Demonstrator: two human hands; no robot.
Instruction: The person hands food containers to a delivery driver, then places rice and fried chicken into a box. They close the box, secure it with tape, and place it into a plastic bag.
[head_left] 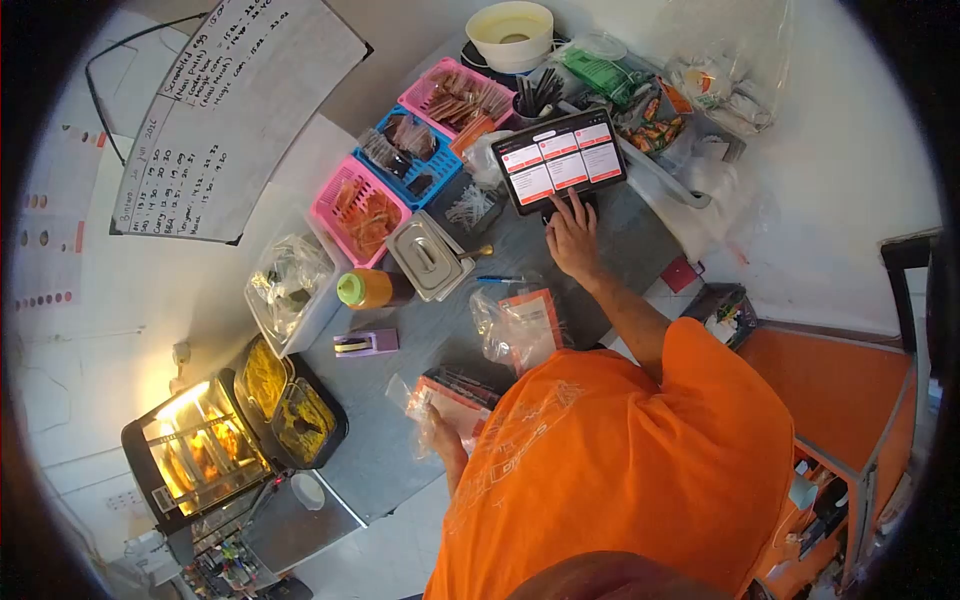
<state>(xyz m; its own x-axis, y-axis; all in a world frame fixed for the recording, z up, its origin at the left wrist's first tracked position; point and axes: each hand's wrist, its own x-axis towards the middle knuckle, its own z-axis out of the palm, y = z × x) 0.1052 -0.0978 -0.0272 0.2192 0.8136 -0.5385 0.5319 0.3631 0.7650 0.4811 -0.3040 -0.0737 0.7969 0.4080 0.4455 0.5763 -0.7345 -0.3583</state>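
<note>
My right hand (572,238) reaches to a tablet (558,160) that stands at the back of the grey table. Its fingers are stretched out, with fingertips at the lower edge of the screen, which shows red and white panels. Lower down, my left hand (441,432) is closed on a clear plastic bag (420,402). Beside that hand lies a stack of red and white packets (458,400), partly covered by plastic. Another clear bag (497,325) with a red and white card in it rests between my two hands. A blue pen (499,279) lies just above it.
Pink baskets (372,243) and a blue basket (424,180) with small packets line the back. Nearby are a metal lidded container (420,250), a green-capped bottle (352,289) and a purple tape dispenser (378,342). A lit food warmer (160,482) stands at left.
</note>
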